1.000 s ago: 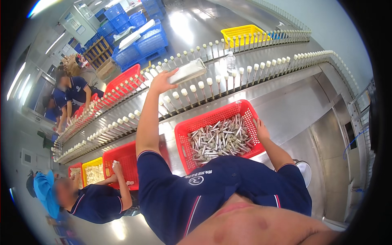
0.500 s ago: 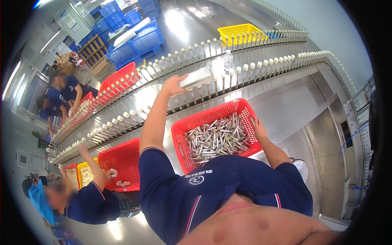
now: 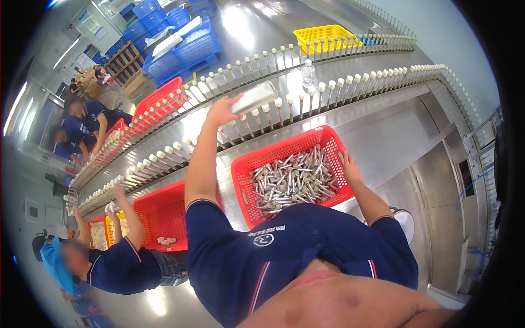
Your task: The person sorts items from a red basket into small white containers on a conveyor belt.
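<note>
My left hand (image 3: 223, 111) is closed on the near end of a silver-grey rectangular box (image 3: 256, 98), smeared by motion. It holds the box tilted above the nearer row of white-tipped rods (image 3: 279, 104). In front of my body is a red perforated plastic basket (image 3: 240, 188). A loose heap of short metal rods with greyish-green heads (image 3: 295, 180) lies in it. My right hand (image 3: 350, 168) grips the basket's right rim; part of its fingers is hidden.
A clear plastic bottle (image 3: 308, 74) stands between the two curved rows of upright rods. A yellow basket (image 3: 322, 34) is beyond the far row. At my left, a co-worker (image 3: 123, 268) reaches to the near row beside another red basket (image 3: 178, 205). Blue crates (image 3: 188, 54) are stacked behind.
My left hand and the box have moved slightly left, and the box slants more steeply. My right hand stays on the basket. The co-worker's hands have shifted to the near row.
</note>
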A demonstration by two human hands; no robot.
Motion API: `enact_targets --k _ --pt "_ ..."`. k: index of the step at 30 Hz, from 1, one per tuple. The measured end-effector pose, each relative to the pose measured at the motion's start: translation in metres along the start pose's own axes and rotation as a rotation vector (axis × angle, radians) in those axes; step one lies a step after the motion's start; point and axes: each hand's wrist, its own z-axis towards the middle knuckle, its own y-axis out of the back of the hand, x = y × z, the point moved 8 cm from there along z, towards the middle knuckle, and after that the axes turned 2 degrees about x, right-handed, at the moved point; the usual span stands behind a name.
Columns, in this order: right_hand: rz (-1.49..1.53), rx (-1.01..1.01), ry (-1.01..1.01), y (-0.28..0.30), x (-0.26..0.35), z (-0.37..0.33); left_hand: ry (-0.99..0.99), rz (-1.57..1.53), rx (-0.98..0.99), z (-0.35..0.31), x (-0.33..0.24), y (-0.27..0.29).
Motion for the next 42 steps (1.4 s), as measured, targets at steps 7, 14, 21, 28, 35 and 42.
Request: enact_targets --k 7,14,21,28,35,42 --pt "-0.002 -0.011 0.006 0.004 0.002 -0.001 0.0 -0.062 0.095 0.012 -0.012 -0.02" --pt "-0.018 -0.02 0.019 0.0 0.004 -0.001 -0.008 -0.059 -0.067 0.004 -0.01 0.047" --pt "0.0 -0.035 0.047 -0.002 0.001 0.001 0.043 -0.094 -0.04 -0.014 0.003 0.036" --pt "-0.047 -0.02 -0.013 0.006 0.004 0.0 -0.014 -0.022 0.094 -0.001 0.003 -0.023" --pt "0.031 -0.086 0.035 -0.011 -0.007 0.006 -0.048 -0.035 -0.035 0.004 -0.002 0.02" --pt "0.107 -0.057 0.033 -0.011 -0.004 0.004 0.006 -0.025 -0.066 -0.012 0.015 0.037"
